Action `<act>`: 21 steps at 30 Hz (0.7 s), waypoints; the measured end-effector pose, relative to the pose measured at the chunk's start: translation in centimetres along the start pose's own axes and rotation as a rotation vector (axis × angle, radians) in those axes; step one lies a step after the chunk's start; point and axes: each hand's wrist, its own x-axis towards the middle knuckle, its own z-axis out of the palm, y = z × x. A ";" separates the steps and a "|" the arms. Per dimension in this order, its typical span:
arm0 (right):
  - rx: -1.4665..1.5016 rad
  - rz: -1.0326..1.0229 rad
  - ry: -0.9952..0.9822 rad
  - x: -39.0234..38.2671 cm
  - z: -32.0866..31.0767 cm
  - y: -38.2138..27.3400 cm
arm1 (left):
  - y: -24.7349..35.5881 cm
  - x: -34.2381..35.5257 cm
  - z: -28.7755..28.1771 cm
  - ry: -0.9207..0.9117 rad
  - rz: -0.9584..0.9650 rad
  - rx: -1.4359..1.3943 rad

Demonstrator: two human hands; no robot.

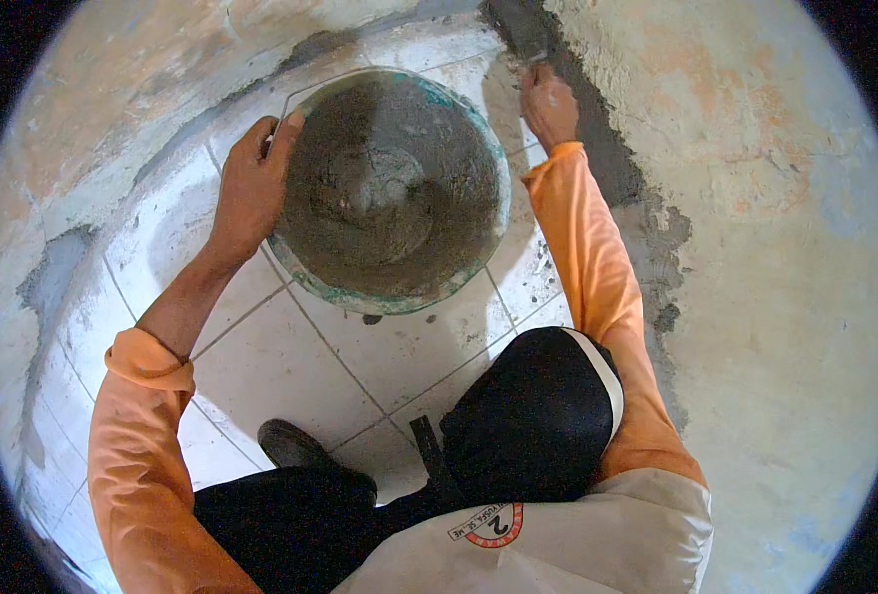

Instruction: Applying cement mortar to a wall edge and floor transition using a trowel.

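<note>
with fingers [285,137] curled, grips tub rim [345,296] in left hand [246,193] (heavy with mortar [384,193], probably; hold there); can't tell contents of right hand [551,109].

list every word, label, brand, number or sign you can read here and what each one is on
Shirt: a round, red-edged emblem with a dark character and small lettering; I won't copy its wording.
Beside it, a small boxed label, likewise not copied.
Tub and wall: no lettering visible.
</note>
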 end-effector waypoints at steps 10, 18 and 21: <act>0.030 -0.022 0.110 0.4 -0.5 -4.3 | -0.2 -0.2 -0.7 0.021 -0.022 0.023; -0.045 -0.202 0.193 5.2 -4.5 -1.0 | 0.0 -0.1 -0.2 -0.001 -0.034 0.008; -0.007 -0.142 0.189 4.2 -8.4 -3.7 | -0.2 -0.1 -0.7 0.002 -0.023 0.057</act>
